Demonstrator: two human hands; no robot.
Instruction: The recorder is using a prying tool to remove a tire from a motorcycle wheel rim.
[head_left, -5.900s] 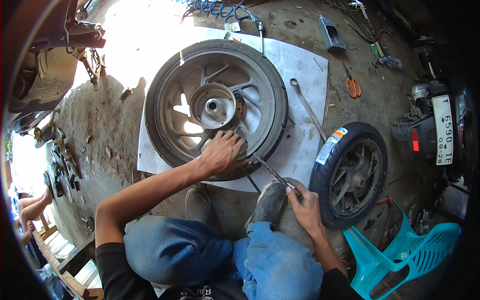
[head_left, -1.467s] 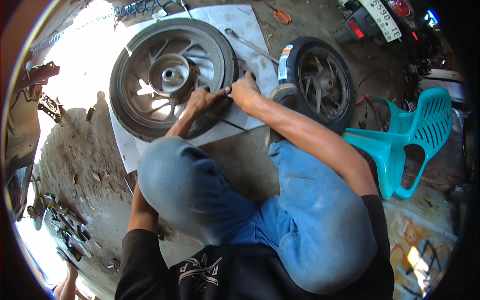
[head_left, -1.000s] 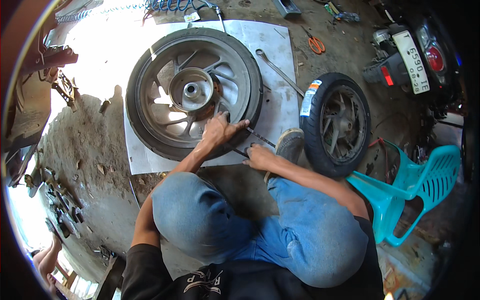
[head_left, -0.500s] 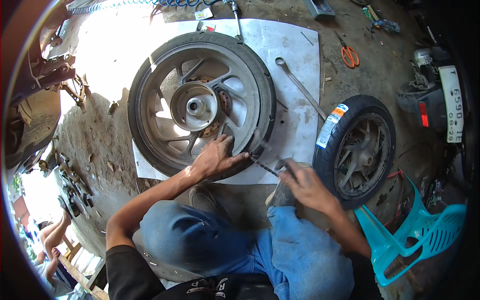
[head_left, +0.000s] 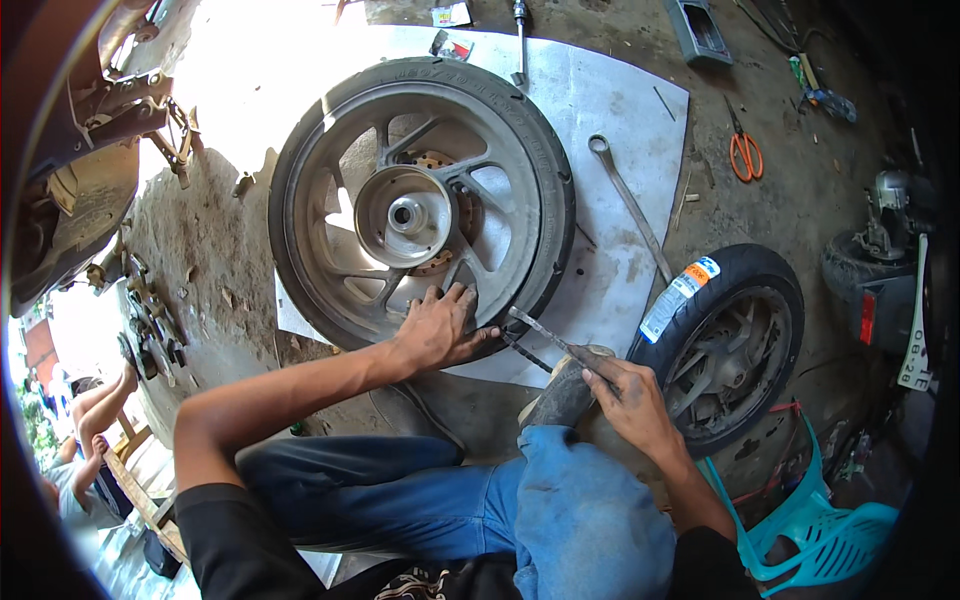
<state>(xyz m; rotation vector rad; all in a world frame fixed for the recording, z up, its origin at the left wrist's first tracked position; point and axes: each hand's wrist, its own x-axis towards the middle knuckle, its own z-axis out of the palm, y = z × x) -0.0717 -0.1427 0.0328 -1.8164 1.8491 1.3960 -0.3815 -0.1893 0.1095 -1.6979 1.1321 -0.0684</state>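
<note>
A large motorcycle wheel (head_left: 493, 262) with grey spokes and a black tyre (head_left: 553, 180) lies flat. My left hand (head_left: 437, 327) rests on its near rim, fingers apart, thumb stretched over the tyre's edge. Beside that thumb a dark, ridged tyre lever (head_left: 527, 353) juts from the tyre's near right edge. My right hand (head_left: 628, 400) grips a second, greyish tyre lever (head_left: 540, 329), its far tip close to the tyre's edge. Whether that tip touches the tyre, I cannot tell. My shoe (head_left: 562, 388) is under the right-hand lever.
White sheeting (head_left: 640, 120) lies under the wheel. To the right are a ring spanner (head_left: 632, 205), orange-handled scissors (head_left: 744, 155) and a smaller wheel with a labelled tyre (head_left: 790, 300). A turquoise plastic chair (head_left: 830, 540) stands near right. Motorcycle parts (head_left: 100, 130) stand left; another person's legs (head_left: 105, 395) show beyond.
My right hand's lever, blurred before, now shows clearly with its tip by the tyre. My left-side knee has swung lower and left. The whole view has shifted a little; my left hand stays on the rim.
</note>
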